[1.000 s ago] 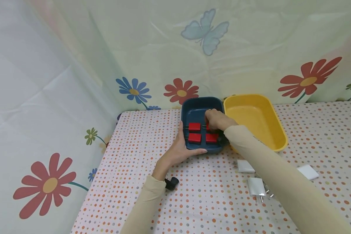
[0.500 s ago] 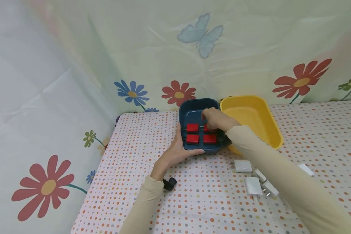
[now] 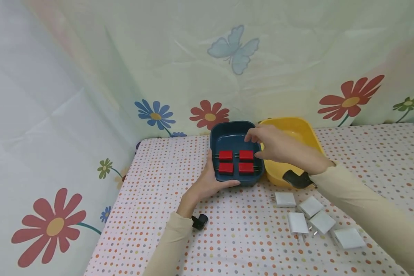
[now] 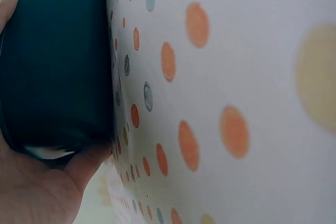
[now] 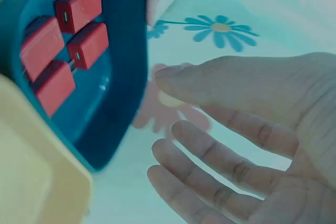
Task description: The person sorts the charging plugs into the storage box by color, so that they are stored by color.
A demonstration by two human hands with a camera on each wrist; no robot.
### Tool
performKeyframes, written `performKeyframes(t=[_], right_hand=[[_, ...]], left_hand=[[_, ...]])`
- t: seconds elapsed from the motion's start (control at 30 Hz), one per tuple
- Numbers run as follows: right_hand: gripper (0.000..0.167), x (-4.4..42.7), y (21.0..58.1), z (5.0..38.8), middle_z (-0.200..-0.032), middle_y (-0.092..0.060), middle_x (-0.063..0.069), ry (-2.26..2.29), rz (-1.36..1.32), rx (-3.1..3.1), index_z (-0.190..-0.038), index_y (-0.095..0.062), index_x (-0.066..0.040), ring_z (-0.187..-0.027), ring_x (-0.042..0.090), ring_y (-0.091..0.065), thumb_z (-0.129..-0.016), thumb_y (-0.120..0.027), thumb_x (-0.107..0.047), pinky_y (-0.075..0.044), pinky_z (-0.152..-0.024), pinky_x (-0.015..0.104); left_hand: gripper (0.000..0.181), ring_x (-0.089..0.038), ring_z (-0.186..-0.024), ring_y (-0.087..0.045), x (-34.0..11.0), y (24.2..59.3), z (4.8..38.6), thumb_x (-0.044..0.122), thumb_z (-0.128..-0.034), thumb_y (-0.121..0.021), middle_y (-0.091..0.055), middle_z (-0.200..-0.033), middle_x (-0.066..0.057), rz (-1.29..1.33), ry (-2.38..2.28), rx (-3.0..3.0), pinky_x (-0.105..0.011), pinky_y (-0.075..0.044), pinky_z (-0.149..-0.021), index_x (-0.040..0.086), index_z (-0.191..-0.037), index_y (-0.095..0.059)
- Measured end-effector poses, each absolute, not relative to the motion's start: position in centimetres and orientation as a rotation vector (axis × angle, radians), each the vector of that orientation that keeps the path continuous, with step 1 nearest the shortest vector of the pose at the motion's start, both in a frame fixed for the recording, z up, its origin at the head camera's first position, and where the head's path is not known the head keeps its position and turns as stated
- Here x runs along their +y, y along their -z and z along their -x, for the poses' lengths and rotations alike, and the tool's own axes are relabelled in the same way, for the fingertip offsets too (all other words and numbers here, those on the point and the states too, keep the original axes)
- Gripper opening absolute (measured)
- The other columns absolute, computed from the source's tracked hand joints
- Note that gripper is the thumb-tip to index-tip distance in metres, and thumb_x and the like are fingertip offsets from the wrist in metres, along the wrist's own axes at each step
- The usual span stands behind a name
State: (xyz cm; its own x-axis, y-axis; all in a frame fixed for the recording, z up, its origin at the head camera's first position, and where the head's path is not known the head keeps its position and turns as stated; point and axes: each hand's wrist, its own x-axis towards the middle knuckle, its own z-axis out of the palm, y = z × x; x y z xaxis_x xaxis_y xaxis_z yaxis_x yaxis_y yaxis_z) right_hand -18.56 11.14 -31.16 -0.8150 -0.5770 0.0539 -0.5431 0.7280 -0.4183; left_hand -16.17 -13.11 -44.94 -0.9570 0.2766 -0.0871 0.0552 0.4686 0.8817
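Observation:
Inside a dark blue container (image 3: 232, 142) lie several red plug adapters (image 3: 246, 155) in two rows, their thin prongs pointing sideways. My left hand (image 3: 207, 183) grips the container's near left corner, thumb along the front wall and fingers at the left side; the left wrist view shows that hand (image 4: 42, 187) against the dark wall (image 4: 58, 66). Over the container's right rim hovers my right hand (image 3: 279, 145), its fingers parted and holding nothing. In the right wrist view the same hand (image 5: 247, 140) is beside the blue container (image 5: 123, 93), touching none of the adapters (image 5: 86, 9).
A yellow container (image 3: 270, 172) stands against the blue one's right side, partly under my right forearm. Several white plug adapters (image 3: 285, 199) lie loosely on the dotted cloth (image 3: 248, 237) nearer to me. A flowered curtain (image 3: 179, 76) hangs behind.
My right hand has let go of a red adapter, lifted and moved right, uncovering the adapters. My left hand keeps its grip on the blue container. The view has shifted slightly.

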Motion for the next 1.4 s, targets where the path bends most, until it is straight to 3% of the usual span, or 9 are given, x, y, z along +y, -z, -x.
performKeyframes(t=[0.2, 0.37, 0.9, 1.1, 1.4], right_hand=[[0.042, 15.1, 30.8, 15.5, -0.107, -0.068, 0.013, 0.669, 0.957, 2.921, -0.114, -0.070, 0.002, -0.099, 0.032, -0.064, -0.078, -0.089, 0.003, -0.059, -0.083, 0.051], [0.045, 17.3, 31.9, 13.1, -0.103, -0.068, 0.004, 0.666, 0.965, 2.958, -0.111, -0.072, -0.004, -0.094, 0.026, -0.065, -0.073, -0.095, -0.002, -0.060, -0.080, 0.046], [0.045, 18.4, 39.9, 9.3, -0.106, -0.066, -0.004, 0.815, 0.934, 2.811, -0.115, -0.076, -0.011, -0.086, 0.011, -0.060, -0.075, -0.094, -0.006, -0.059, -0.072, 0.031], [0.041, 18.1, 41.8, 9.8, -0.115, -0.068, -0.001, 0.847, 0.852, 2.740, -0.117, -0.075, -0.008, -0.100, 0.017, -0.065, -0.079, -0.091, -0.007, -0.060, -0.083, 0.040], [0.048, 18.0, 43.5, 10.1, -0.115, -0.071, 0.010, 0.780, 0.808, 2.863, -0.116, -0.074, -0.002, -0.107, 0.032, -0.070, -0.073, -0.094, -0.003, -0.058, -0.090, 0.050]], left_hand=[[0.134, -0.024, -0.157, -0.019, -13.0, 45.1, 16.4, 0.038, -0.0852, -0.088, -0.014, -0.174, -0.004, -0.333, -1.490, 2.523, -0.055, -0.032, -0.121, 0.019, -0.166, 0.017], [0.135, -0.024, -0.157, -0.018, -12.9, 45.1, 16.2, 0.038, -0.0849, -0.088, -0.012, -0.175, -0.005, -0.296, -1.450, 2.532, -0.056, -0.032, -0.121, 0.020, -0.166, 0.017], [0.136, -0.025, -0.158, -0.014, -13.1, 45.0, 16.0, 0.046, -0.0841, -0.087, -0.007, -0.175, -0.001, -0.229, -1.419, 2.525, -0.057, -0.031, -0.121, 0.026, -0.166, 0.019], [0.136, -0.025, -0.158, -0.014, -13.5, 44.9, 16.1, 0.044, -0.0840, -0.088, -0.007, -0.175, -0.003, -0.239, -1.405, 2.541, -0.057, -0.032, -0.121, 0.025, -0.166, 0.019], [0.137, -0.024, -0.158, -0.014, -13.2, 44.8, 16.2, 0.044, -0.0831, -0.089, -0.007, -0.175, -0.003, -0.244, -1.405, 2.530, -0.055, -0.031, -0.122, 0.022, -0.166, 0.019]])
